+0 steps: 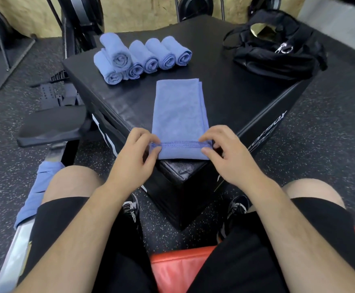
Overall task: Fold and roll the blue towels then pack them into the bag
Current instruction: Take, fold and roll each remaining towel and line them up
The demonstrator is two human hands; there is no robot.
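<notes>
I'm looking down at a gym floor point(320, 144) of speckled rubber, with a black box point(235, 98) serving as the work surface, one corner pointing at the knees. The folded towel point(178, 115) is lying as a long strip from that corner toward the middle of the box. The left hand point(142, 149) and right hand point(225, 153) are each pinching an end of its near hem, which is turned over as the start of a roll. The finished rolls point(149, 58) are sitting at the far left of the box and the bag point(278, 53) at the far right, its mouth gaping. I'm judging the main risk to be an uneven roll: if one hand is pushing ahead of the other, the strip will skew and cone. The start is also sitting right at the corner, so loose cloth could be slipping over either edge. Ahead there is bare box top before the rolls, room enough for rolling straight forward.
</notes>
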